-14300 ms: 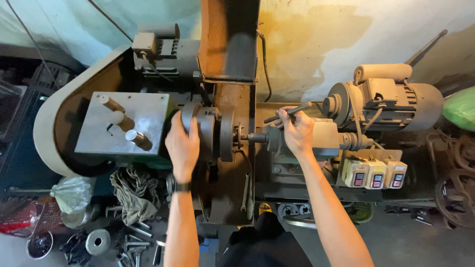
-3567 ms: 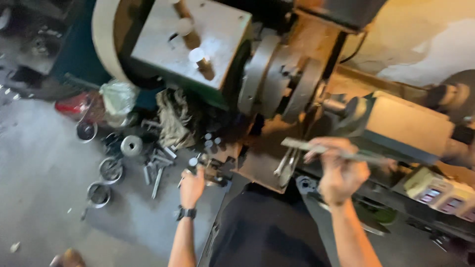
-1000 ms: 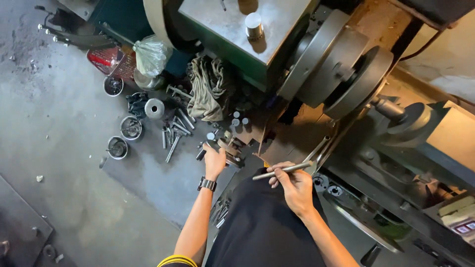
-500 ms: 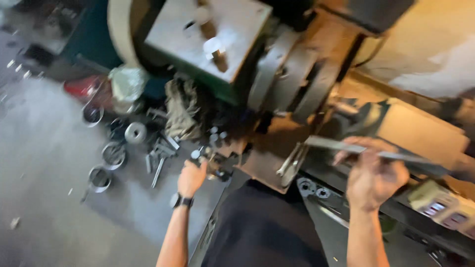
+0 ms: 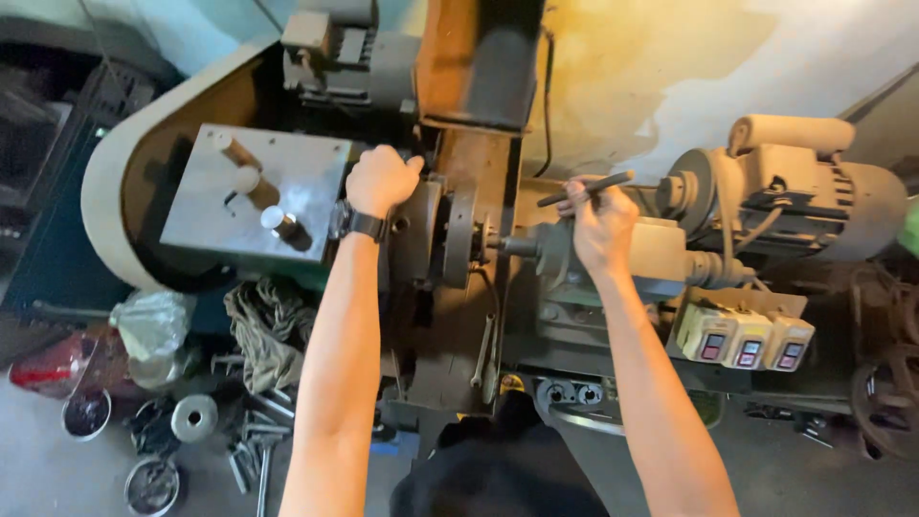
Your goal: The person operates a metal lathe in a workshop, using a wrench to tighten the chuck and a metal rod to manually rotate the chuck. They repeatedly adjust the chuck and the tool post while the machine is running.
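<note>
I look down on an old lathe. My left hand (image 5: 380,179), with a black wristwatch, is closed on top of the round steel chuck (image 5: 433,235) at the machine's head. My right hand (image 5: 599,224) rests on the beige tailstock body (image 5: 661,251) and grips a thin dark metal rod (image 5: 586,189) that points up to the right. A short spindle (image 5: 513,246) bridges the gap between chuck and tailstock.
A grey plate with levers (image 5: 251,196) sits left of the chuck. An electric motor (image 5: 814,191) stands at the right, above a box of three switches (image 5: 745,337). Rags (image 5: 270,325), metal rings and bolts (image 5: 196,421) lie on the floor at lower left.
My left hand has come up from the parts on the floor to the chuck. My right hand has carried the rod up onto the tailstock. The view has swung back to the lathe.
</note>
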